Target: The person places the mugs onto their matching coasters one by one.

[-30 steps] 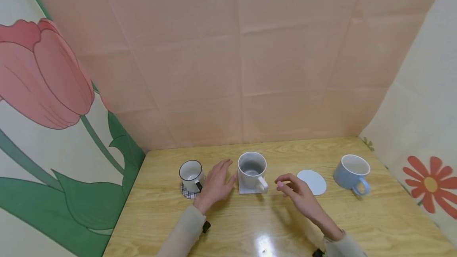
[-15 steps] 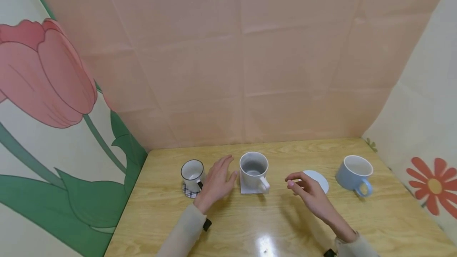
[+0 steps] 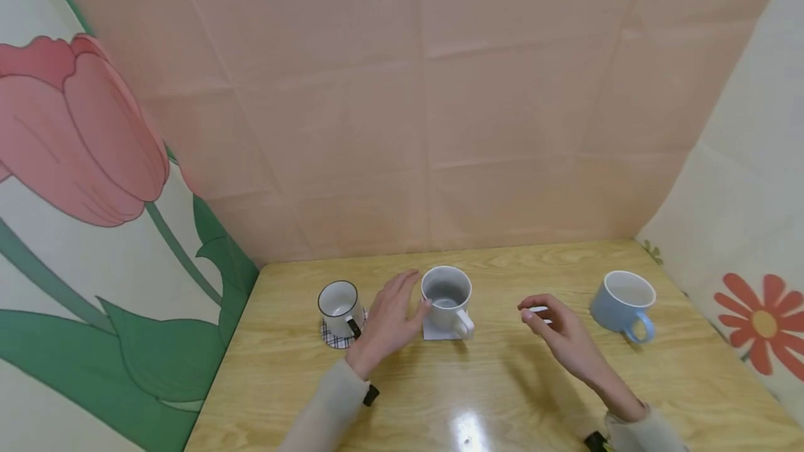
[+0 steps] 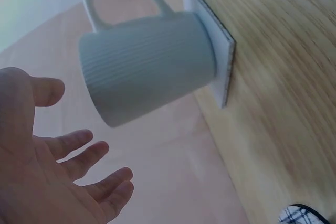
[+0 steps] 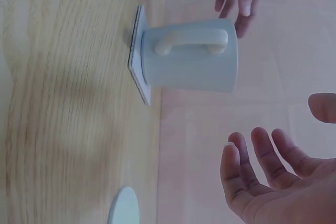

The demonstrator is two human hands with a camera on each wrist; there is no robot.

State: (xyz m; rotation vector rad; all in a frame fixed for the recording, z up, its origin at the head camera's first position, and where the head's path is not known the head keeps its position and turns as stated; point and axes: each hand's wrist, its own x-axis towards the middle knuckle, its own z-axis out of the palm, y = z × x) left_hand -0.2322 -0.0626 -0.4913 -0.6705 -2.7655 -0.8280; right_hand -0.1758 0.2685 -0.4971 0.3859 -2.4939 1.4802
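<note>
A white ribbed mug stands upright on a square white coaster mid-table, its handle towards the front right. Just left of it is my left hand, fingers extended; the left wrist view shows a gap between hand and mug. My right hand hovers over the table to the right, fingers loosely bent, holding nothing. It mostly covers a round white coaster in the head view; the right wrist view shows that coaster lying flat on the table.
At left, a small white mug with a black rim and handle stands on a checked round coaster. A light blue mug stands directly on the wooden table at right. A pink backdrop rises behind the table.
My right hand has moved right, away from the white mug and in front of the round coaster. My left hand has shifted slightly right, closer to the white mug. The mugs stay put.
</note>
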